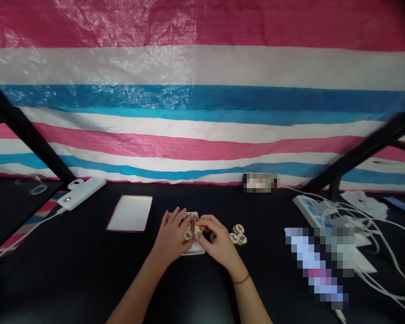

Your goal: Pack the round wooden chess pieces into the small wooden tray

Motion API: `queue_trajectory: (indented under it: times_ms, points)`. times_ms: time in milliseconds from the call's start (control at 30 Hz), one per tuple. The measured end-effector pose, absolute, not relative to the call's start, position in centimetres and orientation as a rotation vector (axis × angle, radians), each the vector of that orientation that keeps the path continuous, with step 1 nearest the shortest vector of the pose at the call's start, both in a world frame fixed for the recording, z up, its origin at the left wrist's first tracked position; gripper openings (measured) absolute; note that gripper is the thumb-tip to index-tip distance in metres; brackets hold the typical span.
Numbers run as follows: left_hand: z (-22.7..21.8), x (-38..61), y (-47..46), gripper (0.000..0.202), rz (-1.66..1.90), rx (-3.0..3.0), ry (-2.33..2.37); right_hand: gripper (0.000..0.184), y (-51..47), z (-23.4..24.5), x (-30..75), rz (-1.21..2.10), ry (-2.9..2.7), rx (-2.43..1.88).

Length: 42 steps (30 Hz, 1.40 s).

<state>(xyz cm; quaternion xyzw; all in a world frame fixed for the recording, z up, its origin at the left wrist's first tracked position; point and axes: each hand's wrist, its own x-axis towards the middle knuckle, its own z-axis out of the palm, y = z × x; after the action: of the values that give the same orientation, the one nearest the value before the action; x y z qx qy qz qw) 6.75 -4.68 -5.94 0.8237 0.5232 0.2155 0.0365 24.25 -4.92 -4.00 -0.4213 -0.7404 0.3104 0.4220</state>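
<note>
Both my hands rest on a black table over a small white tray (pixel 194 249) holding round wooden game pieces with characters on them. My left hand (pixel 173 235) lies on the tray with fingers curled, a wooden piece (pixel 188 235) pinched at its fingertips. My right hand (pixel 215 240) is closed in a pinch beside it, touching the pieces on the tray; what it grips is hidden. A small pile of loose wooden pieces (pixel 238 234) lies just right of my right hand.
A white tray lid (pixel 130 213) lies left of my hands. A white power bank (pixel 82 192) with a cable sits far left. A power strip (pixel 310 208) and tangled white cables fill the right. Black frame bars slant at both sides; a striped tarp hangs behind.
</note>
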Motion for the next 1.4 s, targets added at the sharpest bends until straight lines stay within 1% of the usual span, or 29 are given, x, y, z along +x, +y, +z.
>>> queue_trajectory:
  times_ms: [133,267,333,500,567,700,833,1133,1267,1333,1400]
  points:
    - [-5.2,6.0,-4.9,0.062,0.632,2.459,1.516,0.024,-5.0,-4.2,24.1,0.704,-1.959,-1.09]
    - [-4.4,4.7,-5.1,0.067,0.59,2.446,1.396,0.017,-5.1,-4.3,23.6,0.645,-2.072,-1.029]
    - [-4.4,4.2,-5.0,0.064,0.599,2.421,1.378,0.016,-5.1,-4.3,23.5,0.622,-2.117,-1.024]
    - [-5.1,3.6,-4.3,0.039,0.825,2.375,1.498,0.016,-5.4,-4.1,23.2,0.552,-2.214,-1.056]
    - [-5.5,3.7,-4.0,0.034,0.893,2.375,1.513,0.015,-5.5,-4.0,23.2,0.54,-2.239,-1.067]
    - [-6.2,4.2,-3.8,0.032,0.89,2.387,1.514,0.016,-5.6,-3.9,23.1,0.458,-2.259,-1.195]
    - [-6.8,4.7,-3.7,0.03,0.822,2.377,1.557,0.012,-5.6,-4.1,23.0,0.496,-2.288,-1.282]
    - [-7.1,4.7,-3.7,0.029,0.849,2.373,1.568,0.013,-5.6,-4.4,22.5,0.463,-2.294,-1.31]
    - [-7.2,4.5,-3.7,0.03,0.857,2.385,1.542,0.01,-5.4,-3.9,23.0,0.517,-2.195,-1.19]
    - [-7.1,4.5,-3.8,0.03,0.816,2.374,1.557,0.007,-4.9,-4.0,24.3,0.448,-2.066,-1.197]
    - [-6.8,4.5,-3.9,0.031,0.758,2.347,1.609,0.014,-4.1,-4.6,26.3,0.241,-1.892,-1.347]
